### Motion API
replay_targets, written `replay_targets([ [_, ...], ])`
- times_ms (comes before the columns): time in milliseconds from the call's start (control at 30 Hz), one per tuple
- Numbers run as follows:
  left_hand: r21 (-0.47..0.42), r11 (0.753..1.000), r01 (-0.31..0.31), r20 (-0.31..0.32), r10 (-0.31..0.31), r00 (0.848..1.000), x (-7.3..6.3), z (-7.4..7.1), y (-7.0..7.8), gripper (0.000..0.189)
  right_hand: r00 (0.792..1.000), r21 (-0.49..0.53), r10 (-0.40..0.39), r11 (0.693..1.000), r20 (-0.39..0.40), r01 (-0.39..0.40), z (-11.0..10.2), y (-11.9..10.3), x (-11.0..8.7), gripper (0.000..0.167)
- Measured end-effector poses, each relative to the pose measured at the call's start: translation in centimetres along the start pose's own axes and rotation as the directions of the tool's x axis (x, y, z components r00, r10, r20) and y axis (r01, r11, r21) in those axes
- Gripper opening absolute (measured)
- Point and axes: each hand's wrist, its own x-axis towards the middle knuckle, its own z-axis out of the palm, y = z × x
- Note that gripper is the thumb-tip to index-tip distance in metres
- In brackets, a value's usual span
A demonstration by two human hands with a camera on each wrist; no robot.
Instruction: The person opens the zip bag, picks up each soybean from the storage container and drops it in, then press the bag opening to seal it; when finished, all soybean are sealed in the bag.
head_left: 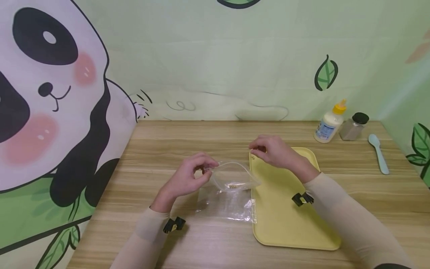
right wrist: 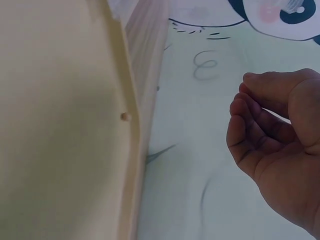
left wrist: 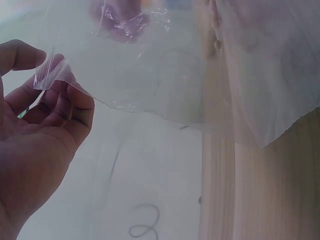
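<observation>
At the left of its rim, my left hand (head_left: 192, 173) pinches a clear zip bag (head_left: 225, 205), whose mouth gapes. Several small gold-tan beads (head_left: 232, 185) lie inside it. The left wrist view shows the thin film (left wrist: 150, 85) between thumb and fingers. My right hand (head_left: 273, 149) hovers over the far left corner of a yellow tray (head_left: 295, 209). Its fingers are curled and the thumb meets their tips; nothing shows between them. Just below the fingertips, a small bead (right wrist: 125, 116) lies inside the tray's rim.
At the back right stand a white glue bottle (head_left: 327, 129) with a yellow cap and a jar (head_left: 352, 129) with a black lid. A pale blue spoon (head_left: 379, 155) lies right of them. A panda-printed backdrop (head_left: 201, 74) rises behind the wooden table (head_left: 161, 145).
</observation>
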Motion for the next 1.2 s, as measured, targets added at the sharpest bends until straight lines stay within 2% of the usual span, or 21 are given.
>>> replay_targets([
  [567,-0.003,1.000,0.003,0.002,-0.003,1.000,0.0,-0.1,-0.2,0.024,0.986,-0.009,0.124,0.992,0.111,-0.124,2.4,3.6,0.1,0.008],
  [967,-0.003,1.000,0.000,0.000,0.000,1.000,0.0,0.0,-0.2,0.025,0.976,-0.043,0.155,0.988,0.153,-0.150,3.7,5.1,0.1,0.015],
  [1200,-0.003,1.000,-0.010,0.000,0.010,1.000,0.0,0.0,-0.2,0.025,0.971,-0.073,0.159,0.986,0.178,-0.148,4.2,5.5,0.3,0.011],
])
